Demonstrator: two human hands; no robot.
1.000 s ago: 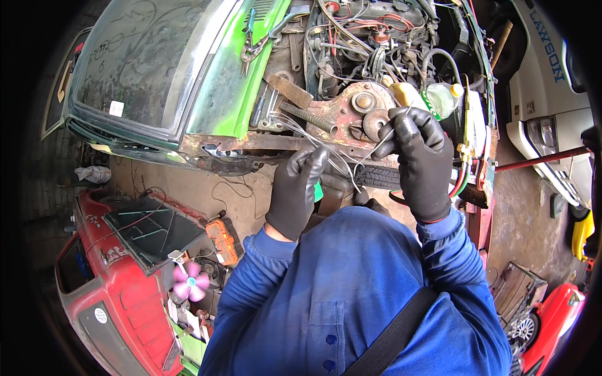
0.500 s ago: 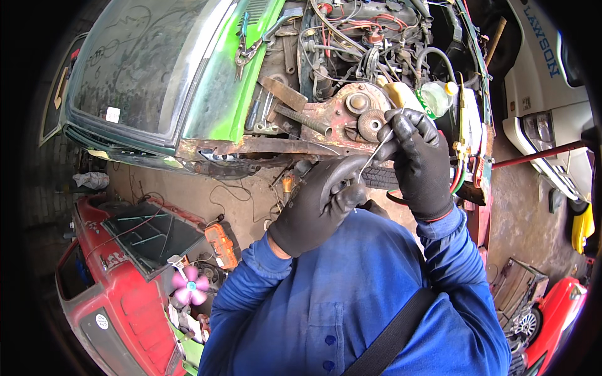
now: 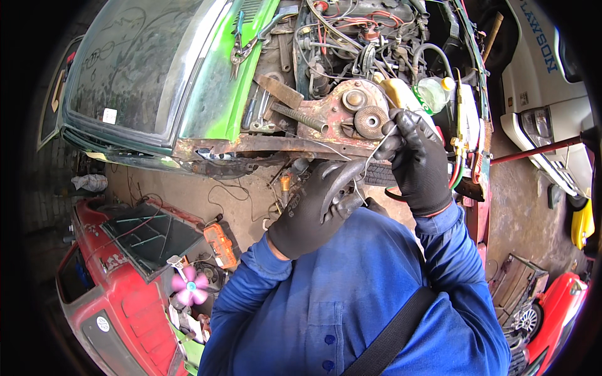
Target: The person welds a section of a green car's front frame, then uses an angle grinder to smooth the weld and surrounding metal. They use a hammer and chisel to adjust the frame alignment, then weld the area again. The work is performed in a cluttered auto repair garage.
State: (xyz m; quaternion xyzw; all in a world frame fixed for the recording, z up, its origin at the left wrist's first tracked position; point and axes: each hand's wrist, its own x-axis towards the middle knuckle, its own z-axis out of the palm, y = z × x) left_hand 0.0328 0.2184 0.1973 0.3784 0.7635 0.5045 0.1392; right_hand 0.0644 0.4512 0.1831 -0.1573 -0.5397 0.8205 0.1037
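Observation:
A thin, bent metal wire (image 3: 377, 149) spans the gap between my two black-gloved hands, in front of the open engine bay. My right hand (image 3: 420, 164) pinches its upper end between thumb and fingertips. Lower down, the wire runs behind the thumb and over the curled fingers of my left hand (image 3: 310, 210), which is closed on it. Just beyond the hands, a round abrasive disc (image 3: 371, 121) of a grinding tool and a round metal hub (image 3: 354, 100) sit by a rusty reddish plate (image 3: 329, 116).
Snips (image 3: 238, 53) lie on the bright green cowl (image 3: 219, 103). A ridged metal tube (image 3: 300, 118), wrenches and a plastic bottle (image 3: 434, 94) rest around the engine bay. Below are an orange case (image 3: 219, 244), a pink fan (image 3: 190, 286) and a red car body (image 3: 135, 307). A white vehicle (image 3: 545, 94) stands at right.
The wire between my hands now looks straighter above and bends sharply by my left fingers. My right hand has shifted slightly; both hands still hold the wire. The view has moved a little.

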